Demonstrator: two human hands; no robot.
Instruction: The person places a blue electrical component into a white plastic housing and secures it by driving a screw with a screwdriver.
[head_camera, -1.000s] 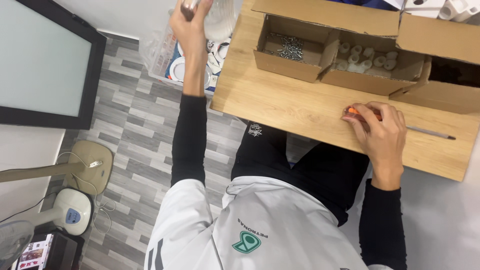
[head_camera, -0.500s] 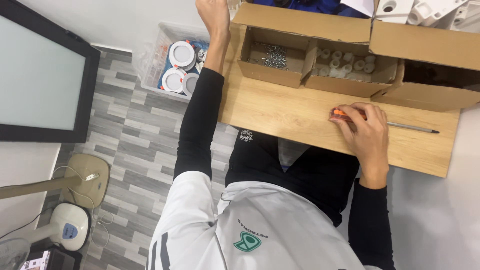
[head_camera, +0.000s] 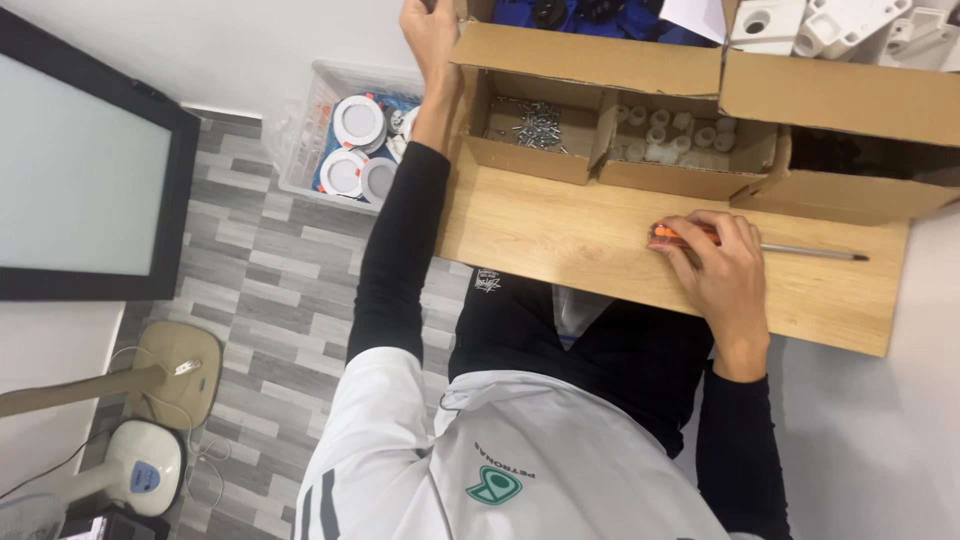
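Upper middle of the frame – a brown cardboard box (head_camera: 530, 130) of screws on my wooden board, flap open. Beside it, a matching box (head_camera: 690, 160) of small white plugs, and a third cardboard box (head_camera: 850, 190) at upper right. At far left, a dark-framed pale screen (head_camera: 80, 165) – blank, rectangular.

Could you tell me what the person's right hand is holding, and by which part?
The right hand grips a screwdriver by its orange handle; the metal shaft lies along the wooden board.
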